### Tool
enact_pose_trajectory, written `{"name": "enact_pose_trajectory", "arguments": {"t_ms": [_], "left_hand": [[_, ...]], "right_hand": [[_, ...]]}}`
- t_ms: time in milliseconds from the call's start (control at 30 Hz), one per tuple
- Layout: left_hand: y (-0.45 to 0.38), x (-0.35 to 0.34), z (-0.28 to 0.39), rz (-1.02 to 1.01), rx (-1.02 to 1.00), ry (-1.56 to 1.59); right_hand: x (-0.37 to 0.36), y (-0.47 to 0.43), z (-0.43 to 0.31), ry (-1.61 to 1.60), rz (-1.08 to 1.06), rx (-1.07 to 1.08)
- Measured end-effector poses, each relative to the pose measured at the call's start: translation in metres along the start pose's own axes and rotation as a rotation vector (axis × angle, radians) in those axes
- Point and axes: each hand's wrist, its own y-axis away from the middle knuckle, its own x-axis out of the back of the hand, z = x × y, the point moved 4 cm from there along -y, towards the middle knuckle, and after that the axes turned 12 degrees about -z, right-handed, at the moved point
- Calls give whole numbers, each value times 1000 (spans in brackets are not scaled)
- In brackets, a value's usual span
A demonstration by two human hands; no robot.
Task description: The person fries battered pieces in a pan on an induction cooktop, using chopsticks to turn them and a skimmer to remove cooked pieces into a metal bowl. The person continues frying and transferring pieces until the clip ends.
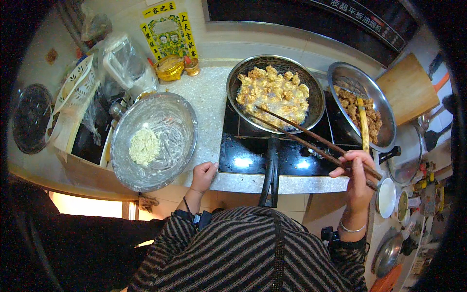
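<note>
My right hand (357, 171) holds a pair of long brown chopsticks (310, 133). Their tips are in the frying oil of a black wok (321, 104), at the near side of many golden battered pieces (273, 91). My left hand (204, 176) is closed in a loose fist at the counter's front edge, with nothing seen in it. To its left stands a metal basin (182, 116) smeared with batter, a pale lump of batter (145, 146) inside. Right of the wok, a steel bowl (388, 127) holds browned fried pieces (372, 113) and a wire skimmer with a yellow handle (363, 124).
The wok sits on a black cooktop (240, 157), its handle (270, 171) jutting over the front edge. A wooden cutting board (410, 89) leans at the right, near a white bowl (386, 198). A gold pot (169, 67) and plastic-wrapped containers (124, 65) stand at the back left.
</note>
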Motion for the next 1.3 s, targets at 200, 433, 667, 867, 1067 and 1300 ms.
{"name": "enact_pose_trajectory", "arguments": {"t_ms": [200,433,667,867,1067,1300], "left_hand": [[1,1,1,3,4,-2],[-1,0,-4,-6,34,15],[1,0,-2,-15,22,19],[2,1,0,-24,25,0],[0,1,2,-28,46,-3],[0,1,1,-22,44,-9]], "right_hand": [[25,3,5,-129,243,-1],[19,4,2,-151,161,48],[0,-4,10,-81,113,-60],[11,-6,33,-334,280,-102],[17,-2,15,-194,192,-33],[27,2,-3,-171,180,39]]}}
